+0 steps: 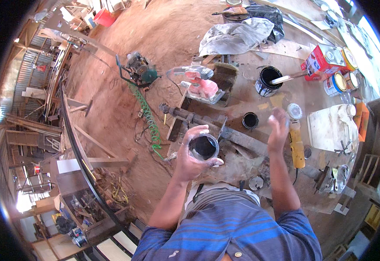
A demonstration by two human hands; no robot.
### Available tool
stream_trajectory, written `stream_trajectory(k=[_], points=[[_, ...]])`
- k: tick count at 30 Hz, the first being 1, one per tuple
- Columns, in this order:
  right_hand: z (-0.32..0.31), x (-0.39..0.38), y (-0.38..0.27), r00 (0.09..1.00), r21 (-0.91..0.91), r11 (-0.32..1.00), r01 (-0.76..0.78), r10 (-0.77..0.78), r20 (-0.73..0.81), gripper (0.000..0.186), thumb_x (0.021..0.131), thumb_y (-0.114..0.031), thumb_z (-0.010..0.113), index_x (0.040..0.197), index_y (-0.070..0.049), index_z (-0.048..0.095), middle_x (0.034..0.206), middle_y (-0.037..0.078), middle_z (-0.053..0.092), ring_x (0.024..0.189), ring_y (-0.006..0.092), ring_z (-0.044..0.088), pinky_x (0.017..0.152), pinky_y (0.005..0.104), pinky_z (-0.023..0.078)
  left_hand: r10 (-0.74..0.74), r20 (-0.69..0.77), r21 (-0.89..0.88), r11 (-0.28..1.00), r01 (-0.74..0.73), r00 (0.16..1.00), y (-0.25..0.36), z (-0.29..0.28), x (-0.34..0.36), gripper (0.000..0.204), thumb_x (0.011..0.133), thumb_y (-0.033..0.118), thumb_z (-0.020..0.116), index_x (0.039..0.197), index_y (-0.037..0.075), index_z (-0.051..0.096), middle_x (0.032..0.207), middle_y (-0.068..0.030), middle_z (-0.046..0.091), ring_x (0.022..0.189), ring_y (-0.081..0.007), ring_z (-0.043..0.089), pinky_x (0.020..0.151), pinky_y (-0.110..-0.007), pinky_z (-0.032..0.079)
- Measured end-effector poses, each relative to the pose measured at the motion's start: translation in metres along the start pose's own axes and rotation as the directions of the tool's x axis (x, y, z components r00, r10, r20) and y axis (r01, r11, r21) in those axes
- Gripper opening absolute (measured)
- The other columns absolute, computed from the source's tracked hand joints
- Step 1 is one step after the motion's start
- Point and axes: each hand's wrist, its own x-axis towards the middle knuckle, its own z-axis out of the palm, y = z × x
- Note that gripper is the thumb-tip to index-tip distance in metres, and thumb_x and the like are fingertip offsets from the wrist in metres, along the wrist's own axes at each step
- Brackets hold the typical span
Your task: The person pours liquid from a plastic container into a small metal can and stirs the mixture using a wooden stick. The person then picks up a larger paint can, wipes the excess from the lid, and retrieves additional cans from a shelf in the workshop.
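Note:
My left hand (189,157) is wrapped round a round, pale-rimmed cup (204,147) with a dark inside, its opening facing up. White smears mark the fingertips. My right hand (278,129) is raised over the bench, slightly blurred, its fingers stretched and nothing visible in them. It is nearest to a yellow-bodied power tool (297,148) and a clear lidded container (294,111). A small black-filled tin (250,120) stands to its left. Farther off, a larger tin (266,89) of black liquid has a paint-smeared stick (287,77) leaning in it.
A metal clamp (190,115) lies along the bench beside a red sander (203,85). On the right are a white jerrycan (332,128), a red can (322,63) and several paint tins. A compressor (137,67) with a coiled green hose (148,115) stands on the dirt floor.

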Motion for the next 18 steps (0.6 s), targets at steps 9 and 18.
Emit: stream_trajectory(k=[9,18], points=[[0.01,-0.126,-0.038,0.774,-0.11,0.946,0.305,-0.179,0.607,0.084,0.079,-0.005,0.086,0.155,-0.005,0.052,0.155,0.019,0.058,0.148,0.0332,0.055,0.124,0.0479,0.043,-0.042,0.189,-0.03,0.998,0.048,0.981,-0.029,0.057,-0.019,0.097,0.065,0.033,0.109,0.145,0.01,0.058,0.16,-0.0226,0.049,0.151,-0.0356,0.049,0.123,-0.048,0.043],[0.01,-0.159,-0.038,0.871,-0.252,0.922,0.294,-0.15,0.468,0.095,0.073,-0.016,0.102,0.154,-0.004,0.054,0.151,0.016,0.063,0.138,0.0279,0.065,0.117,0.0443,0.052,-0.012,0.354,-0.056,0.998,0.034,0.935,-0.026,0.07,-0.026,0.111,0.068,0.036,0.108,0.156,0.007,0.047,0.166,-0.0225,0.044,0.153,-0.0366,0.047,0.125,-0.049,0.041]])
